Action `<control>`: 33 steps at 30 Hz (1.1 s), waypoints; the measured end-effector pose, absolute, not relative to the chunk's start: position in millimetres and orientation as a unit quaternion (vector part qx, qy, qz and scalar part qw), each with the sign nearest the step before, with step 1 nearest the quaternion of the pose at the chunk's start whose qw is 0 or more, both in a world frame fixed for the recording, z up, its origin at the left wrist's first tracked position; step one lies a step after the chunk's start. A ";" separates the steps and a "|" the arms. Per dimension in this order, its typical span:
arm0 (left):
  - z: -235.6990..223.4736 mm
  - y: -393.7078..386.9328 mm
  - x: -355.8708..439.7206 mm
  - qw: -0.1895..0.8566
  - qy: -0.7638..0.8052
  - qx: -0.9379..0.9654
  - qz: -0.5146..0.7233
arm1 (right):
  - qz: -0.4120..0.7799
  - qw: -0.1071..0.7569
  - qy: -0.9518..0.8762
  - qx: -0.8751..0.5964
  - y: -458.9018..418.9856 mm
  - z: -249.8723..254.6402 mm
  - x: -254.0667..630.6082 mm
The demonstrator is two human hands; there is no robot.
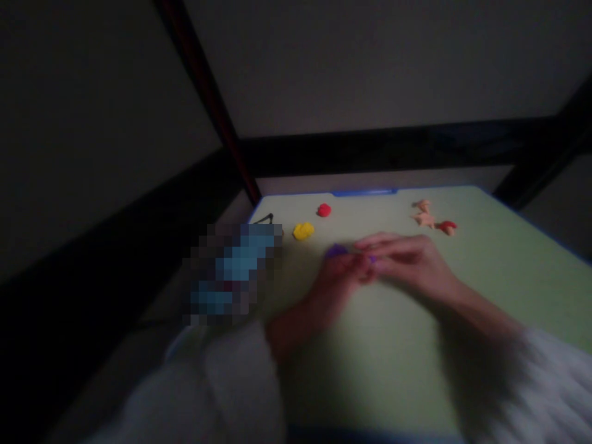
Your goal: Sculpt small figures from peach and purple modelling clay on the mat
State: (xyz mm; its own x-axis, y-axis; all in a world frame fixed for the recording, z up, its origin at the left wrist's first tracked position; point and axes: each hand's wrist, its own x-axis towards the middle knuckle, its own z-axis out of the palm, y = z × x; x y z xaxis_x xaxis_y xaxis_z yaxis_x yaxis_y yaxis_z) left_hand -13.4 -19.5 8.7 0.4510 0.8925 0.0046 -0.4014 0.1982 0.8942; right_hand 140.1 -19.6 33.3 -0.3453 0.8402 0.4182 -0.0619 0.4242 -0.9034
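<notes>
My left hand (338,279) is closed around a lump of purple modelling clay (336,250), which shows above its thumb side. Close against it, my right hand (411,258) has its fingertips pinched on a small purple clay bit (372,259). Both hands meet over the middle of the table, and blur hides whether the two purple parts are joined. Beyond them lie a yellow clay lump (303,231) and a red clay lump (324,210).
Small peach-coloured shaped pieces (424,219) lie at the back right, beside a red-topped one (447,227). A blurred-out blue item (245,256) covers the left edge. The pale table (370,370) has a blue rim, with a wall behind.
</notes>
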 end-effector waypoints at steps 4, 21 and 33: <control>12.1 -18.7 -15.9 0.637 0.310 0.548 0.444 | 0.417 0.523 -0.676 -0.309 -17.2 30.8 140.0; 11.5 -23.5 -13.7 0.554 0.315 0.650 0.414 | 0.369 0.384 -0.764 -0.366 -30.1 37.5 131.7; 10.1 -23.3 -13.6 0.518 0.318 0.685 0.401 | 0.310 0.363 -0.786 -0.392 -30.6 37.3 132.1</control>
State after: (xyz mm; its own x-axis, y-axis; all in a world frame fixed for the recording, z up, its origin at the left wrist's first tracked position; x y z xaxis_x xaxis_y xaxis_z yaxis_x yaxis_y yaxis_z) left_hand -13.6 -23.3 10.1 0.4757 0.8513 0.2212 0.0197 -0.2617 0.9650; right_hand 132.1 -30.6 37.3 -0.4288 0.8414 0.3290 0.3910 0.5011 -0.7720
